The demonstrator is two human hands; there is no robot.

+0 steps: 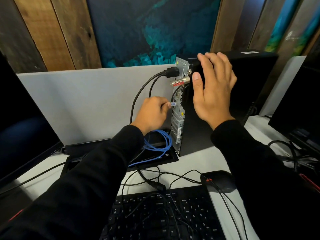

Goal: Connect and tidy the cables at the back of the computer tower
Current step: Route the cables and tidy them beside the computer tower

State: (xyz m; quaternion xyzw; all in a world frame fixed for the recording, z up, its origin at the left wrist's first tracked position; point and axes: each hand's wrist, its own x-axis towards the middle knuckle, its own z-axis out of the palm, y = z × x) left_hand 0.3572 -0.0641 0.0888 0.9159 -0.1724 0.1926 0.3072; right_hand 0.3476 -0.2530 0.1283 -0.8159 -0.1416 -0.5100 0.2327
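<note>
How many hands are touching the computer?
1: the right hand rests flat on the tower. The left hand pinches a clear cable plug beside the back panel.

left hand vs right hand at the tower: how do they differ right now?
Grip: the left hand pinches the blue cable's clear plug at the rear panel; the right hand holds nothing.
Pose: left fingers are curled, right fingers are straight and spread.
Place: left hand sits low behind the computer tower; right hand lies flat near its top rear corner.
Shared: black sleeves.
</note>
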